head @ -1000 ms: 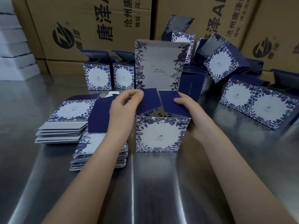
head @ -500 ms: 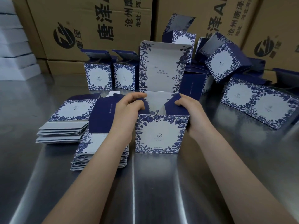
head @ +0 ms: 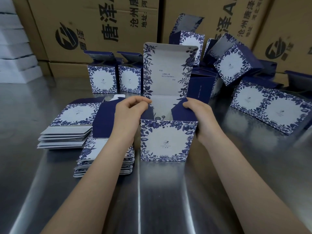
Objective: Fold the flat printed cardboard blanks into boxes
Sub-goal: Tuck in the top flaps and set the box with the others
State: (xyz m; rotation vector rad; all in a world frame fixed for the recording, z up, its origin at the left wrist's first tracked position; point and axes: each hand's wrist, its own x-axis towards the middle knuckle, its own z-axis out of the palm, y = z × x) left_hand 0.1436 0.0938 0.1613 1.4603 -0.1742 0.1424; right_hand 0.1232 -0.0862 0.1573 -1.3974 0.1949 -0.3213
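A blue-and-white floral box (head: 166, 141) stands upright on the steel table in front of me, its lid (head: 168, 70) raised straight up at the back. My left hand (head: 130, 114) grips the navy left side flap, fingers curled over its top edge. My right hand (head: 197, 112) grips the navy right side flap the same way. Both flaps are spread apart, so the box's inside shows. Two stacks of flat printed blanks (head: 67, 130) (head: 94, 159) lie to the left, partly under my left forearm.
Several folded boxes (head: 103, 78) (head: 236, 63) (head: 270, 110) stand or lean behind and to the right. Large brown shipping cartons (head: 94, 26) wall off the back. White foam sheets (head: 13, 48) are stacked at the far left. A bare steel table surface (head: 168, 200) lies near me.
The two navy side flaps, nearly meeting over the opening a second ago, have been drawn apart and lowered toward the sides. Both hands moved outward with them.
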